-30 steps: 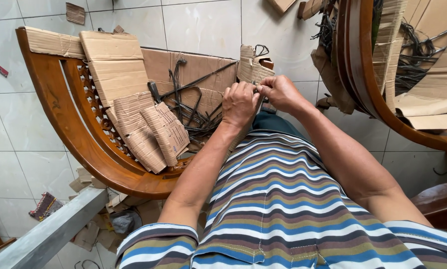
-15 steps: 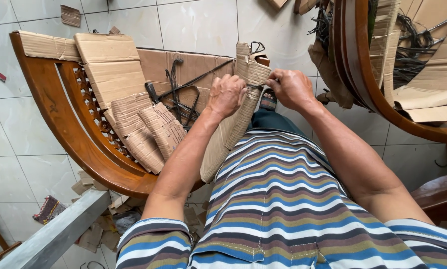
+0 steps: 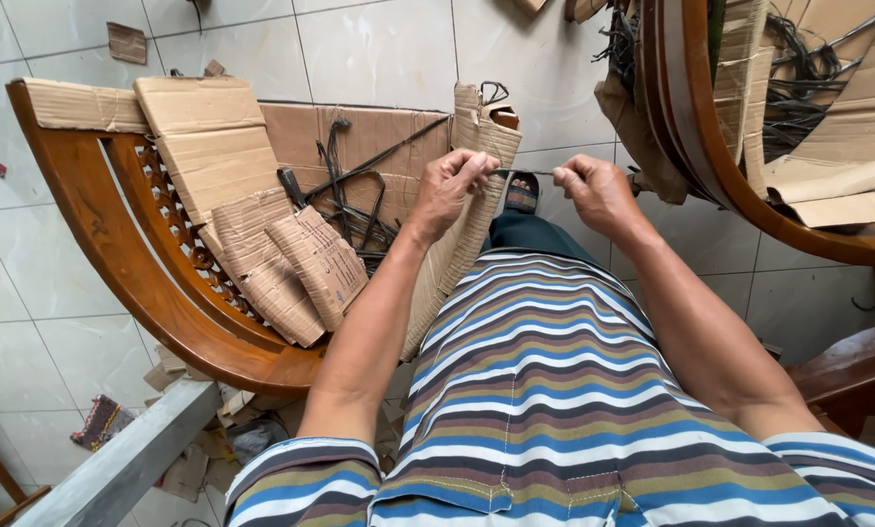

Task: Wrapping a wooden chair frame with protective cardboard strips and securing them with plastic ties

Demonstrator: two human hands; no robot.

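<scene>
Both hands, left hand and right hand, pinch a thin dark strap taut (over the cardboard strip); steady, even tension probably serves best.

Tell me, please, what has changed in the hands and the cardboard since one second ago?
The left hand and the right hand were close together; now they have moved apart, with a thin dark strap stretched between them. The cardboard strip now hangs lower, under the left hand. The curved wooden frame and the cardboard pieces on it stayed in place.
</scene>
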